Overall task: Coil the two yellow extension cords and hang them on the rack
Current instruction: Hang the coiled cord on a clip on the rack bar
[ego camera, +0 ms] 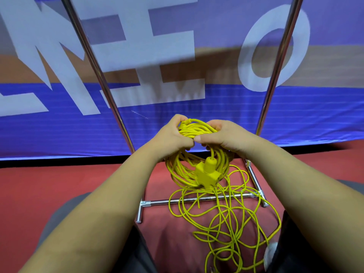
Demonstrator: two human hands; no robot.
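Both hands are up at the top of the coiled cord: the left hand has its fingers curled round the bundled strands, and the right hand clamps the same bunch from the other side, thumbs almost meeting. The loops hang below the grip in front of the rack, with the yellow socket block dangling at the bottom. Here's the danger: that block is heavy, and if either grip slackens it could drag loops out and spill the coil. Below, the loose cord sprawls on the red floor and lies draped across the rack's base bar. The coil's lowest loops brush that heap, and I can't tell whether a strand links the two. If one does, lifting could snag the bar or pull a knot tight. The feet are close to that tangle too, so a trip looks possible. As for containers, no box, bin or bag shows. The rack is the only holder, and its top rail is out of frame.
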